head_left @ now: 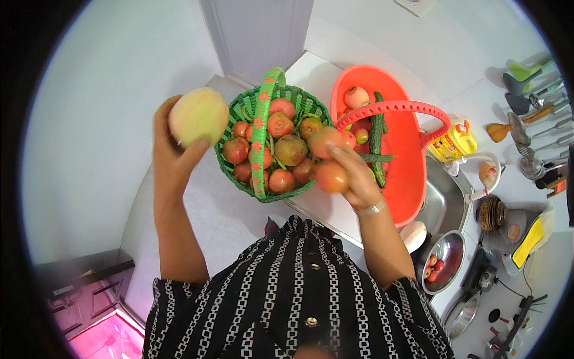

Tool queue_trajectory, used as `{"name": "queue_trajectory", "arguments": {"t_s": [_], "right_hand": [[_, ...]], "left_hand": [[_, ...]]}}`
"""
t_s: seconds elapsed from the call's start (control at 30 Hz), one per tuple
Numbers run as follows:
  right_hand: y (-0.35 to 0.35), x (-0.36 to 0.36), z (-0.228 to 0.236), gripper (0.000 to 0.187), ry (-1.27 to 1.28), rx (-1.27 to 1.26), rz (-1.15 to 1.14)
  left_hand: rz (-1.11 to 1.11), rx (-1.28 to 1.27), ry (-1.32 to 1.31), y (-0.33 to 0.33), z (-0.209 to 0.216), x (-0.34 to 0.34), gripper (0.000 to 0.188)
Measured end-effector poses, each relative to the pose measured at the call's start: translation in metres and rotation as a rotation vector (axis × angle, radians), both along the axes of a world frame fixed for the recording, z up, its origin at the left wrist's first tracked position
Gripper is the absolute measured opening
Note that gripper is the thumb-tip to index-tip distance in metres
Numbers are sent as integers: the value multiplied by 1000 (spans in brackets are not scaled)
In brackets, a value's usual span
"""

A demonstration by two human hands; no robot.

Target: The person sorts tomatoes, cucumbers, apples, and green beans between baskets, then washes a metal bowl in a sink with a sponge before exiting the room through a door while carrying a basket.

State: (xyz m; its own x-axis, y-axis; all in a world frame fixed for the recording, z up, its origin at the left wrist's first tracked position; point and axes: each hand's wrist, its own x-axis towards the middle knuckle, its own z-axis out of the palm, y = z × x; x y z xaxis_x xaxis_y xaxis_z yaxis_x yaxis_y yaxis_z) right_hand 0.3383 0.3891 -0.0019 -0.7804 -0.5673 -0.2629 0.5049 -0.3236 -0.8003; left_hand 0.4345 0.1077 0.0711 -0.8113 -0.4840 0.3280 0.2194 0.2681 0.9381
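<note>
My left hand point(170, 154) is wrapped round a pale yellow-green melon point(198, 115), held up to the left of the green woven basket point(306, 99). Reddish tomatoes point(280, 124), a russet round fruit point(290, 149) and some green bean pods fill that basket under its tall handle. Over its right edge, my right hand point(356, 178) is closed on two tomatoes point(330, 176), slightly smeared by motion. Just beyond that hand is the orange-red plastic basket point(408, 179). Cucumbers point(376, 140) and more tomatoes lie in it, partly hidden by the handle and my hand.
Right of the baskets is a steel sink point(445, 185) with a white tap point(484, 194). Beside it stand a yellow bottle point(457, 143) and a steel bowl point(451, 254) holding small red fruits. A pale oblong vegetable point(412, 236) lies near the bowl. Utensils point(519, 128) hang on the wall.
</note>
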Motion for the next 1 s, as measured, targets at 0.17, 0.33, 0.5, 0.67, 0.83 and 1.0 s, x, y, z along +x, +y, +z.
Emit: {"name": "queue_trajectory", "arguments": {"t_s": [0.17, 0.33, 0.5, 0.67, 0.83, 1.0], "right_hand": [[-92, -12, -20, 55, 168, 242, 26], [-20, -23, -35, 42, 470, 373, -78], [93, -92, -103, 29, 317, 662, -458], [89, -159, -182, 39, 745, 963, -365], [59, -192, -212, 48, 991, 1203, 24], [78, -201, -185, 48, 972, 1482, 558]], "left_hand": [[157, -346, -372, -32, -110, -59, 68], [-77, 36, -255, -5, -105, -54, 25], [250, -26, -37, 42, -39, -48, 13], [-437, -238, 26, 145, -2, -88, 14], [-614, -792, -474, 244, -118, -172, 39], [-386, -709, -821, 263, -219, -256, 40]]}}
